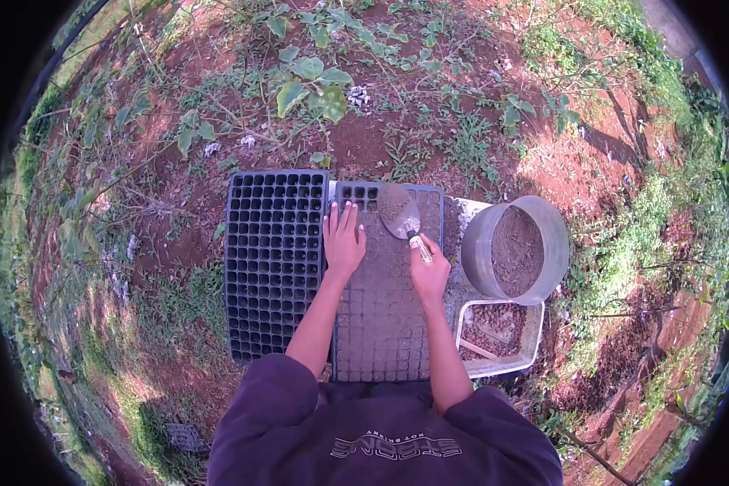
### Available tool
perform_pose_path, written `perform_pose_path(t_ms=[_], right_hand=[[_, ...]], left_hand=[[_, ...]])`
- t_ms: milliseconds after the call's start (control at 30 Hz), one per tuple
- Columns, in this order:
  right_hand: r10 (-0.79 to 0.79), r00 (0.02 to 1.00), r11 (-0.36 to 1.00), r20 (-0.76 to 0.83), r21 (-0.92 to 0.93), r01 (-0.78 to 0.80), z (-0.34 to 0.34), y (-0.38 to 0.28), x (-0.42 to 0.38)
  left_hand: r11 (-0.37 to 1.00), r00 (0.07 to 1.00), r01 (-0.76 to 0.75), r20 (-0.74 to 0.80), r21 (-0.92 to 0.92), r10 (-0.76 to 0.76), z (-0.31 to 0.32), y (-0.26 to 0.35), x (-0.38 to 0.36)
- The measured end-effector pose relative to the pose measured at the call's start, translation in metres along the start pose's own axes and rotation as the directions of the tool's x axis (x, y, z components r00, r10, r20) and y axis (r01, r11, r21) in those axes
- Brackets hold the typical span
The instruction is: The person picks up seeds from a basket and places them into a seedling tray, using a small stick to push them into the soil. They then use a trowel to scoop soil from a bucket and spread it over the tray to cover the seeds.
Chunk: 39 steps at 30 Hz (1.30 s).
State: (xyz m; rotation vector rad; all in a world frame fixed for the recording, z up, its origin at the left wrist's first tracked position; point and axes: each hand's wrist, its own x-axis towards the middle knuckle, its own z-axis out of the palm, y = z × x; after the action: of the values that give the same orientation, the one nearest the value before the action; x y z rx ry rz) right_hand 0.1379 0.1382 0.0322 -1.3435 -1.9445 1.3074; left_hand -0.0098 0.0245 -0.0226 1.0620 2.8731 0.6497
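Brown soil covers most of the cell tray (381, 324) in front of the person, though a few dark cells show at its far left corner. The right hand (431, 274) is closed around the handle of a trowel (402, 220), whose blade lies over the far part of this tray, with loose soil at the blade. The left hand (345, 243) grips nothing: it is open, fingers extended and pointing away from the body, laid at the left edge of the same tray. Just beside that edge is a second black tray (275, 275), its rows of square cells open and showing no soil. To the right of the soil-covered tray stands a round, translucent tub (479, 253) with soil (517, 251) inside. Nearer the person, close to the tub, a pale-rimmed rectangular basin (535, 344) holds small reddish-brown pieces (498, 324) and a light stick-like piece (478, 350). Leafy plants (312, 89) grow from the reddish ground (364, 146) beyond the trays.
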Motion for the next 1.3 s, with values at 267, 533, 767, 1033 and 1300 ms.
perform_pose_path(t_ms=[267, 533, 767, 1033, 1300], right_hand=[[-0.076, 0.995, 0.975, 0.058, -0.205, 0.087, -0.015, -0.03, 0.007], [-0.104, 0.99, 0.938, 0.095, -0.322, 0.129, -0.012, -0.046, 0.011], [-0.121, 0.988, 0.916, 0.096, -0.372, 0.148, -0.01, -0.047, 0.013], [-0.177, 0.973, 0.848, 0.147, -0.479, 0.227, -0.014, -0.065, 0.012], [-0.55, 0.798, 0.604, 0.247, -0.542, 0.584, -0.016, -0.062, 0.016]], left_hand=[[0.988, 0.997, -0.015, 0.075, 0.151, 0.004, 0.004, -0.002, -0.01], [0.991, 0.986, -0.016, 0.165, 0.133, -0.006, 0.01, -0.01, -0.002], [0.989, 0.982, -0.019, 0.189, 0.144, -0.008, 0.002, -0.008, 0.004], [0.984, 0.987, -0.035, 0.158, 0.177, 0.007, 0.005, -0.006, 0.004], [0.987, 0.983, 0.001, 0.181, 0.163, -0.031, 0.005, -0.005, 0.001]])
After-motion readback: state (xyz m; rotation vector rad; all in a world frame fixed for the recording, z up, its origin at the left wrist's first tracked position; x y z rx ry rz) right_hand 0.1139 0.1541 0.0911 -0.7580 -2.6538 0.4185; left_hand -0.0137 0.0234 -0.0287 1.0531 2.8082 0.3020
